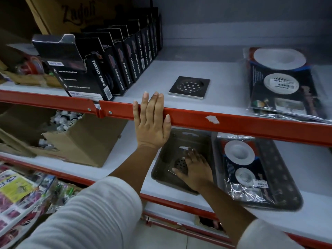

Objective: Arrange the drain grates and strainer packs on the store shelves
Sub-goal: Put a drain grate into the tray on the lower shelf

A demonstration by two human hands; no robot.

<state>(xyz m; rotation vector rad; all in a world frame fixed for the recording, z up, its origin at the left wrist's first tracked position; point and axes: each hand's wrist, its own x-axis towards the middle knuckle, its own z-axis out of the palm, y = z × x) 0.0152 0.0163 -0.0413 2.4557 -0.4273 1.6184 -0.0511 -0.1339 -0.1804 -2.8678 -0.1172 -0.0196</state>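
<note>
Nearest to me, the person's right hand (pixel 193 168) reached down into the dark grey plastic tray (pixel 161 174) on the lower shelf, fingers spread and curled over a square metal drain grate with a perforated round centre (pixel 178 163). Whether the fingers had truly closed on it I could not tell; they lay on top, touching it, with the grate's left half showing beyond the fingertips. The grate lay flat under that hand, so the right was plainly the nearer one, and the lift, I judged, would go up and away, past the red rail.

Just right of the tray, a clear-wrapped strainer pack with two white round strainers on a dark card (pixel 246 169) rested on a dark perforated tray (pixel 287 177), its long axis running away from the person.

The left hand (pixel 151 121) lay flat and open against the red metal shelf rail (pixel 251 124), fingers together, holding nothing.

Beyond the rail, on the upper white shelf (pixel 224 83), a second square metal drain grate (pixel 189 87) sat flat and alone, just ahead of the left fingertips. Well to its right lay another wrapped strainer pack (pixel 282 81); to its left stood a row of black nano tape boxes (pixel 115 65).
</note>
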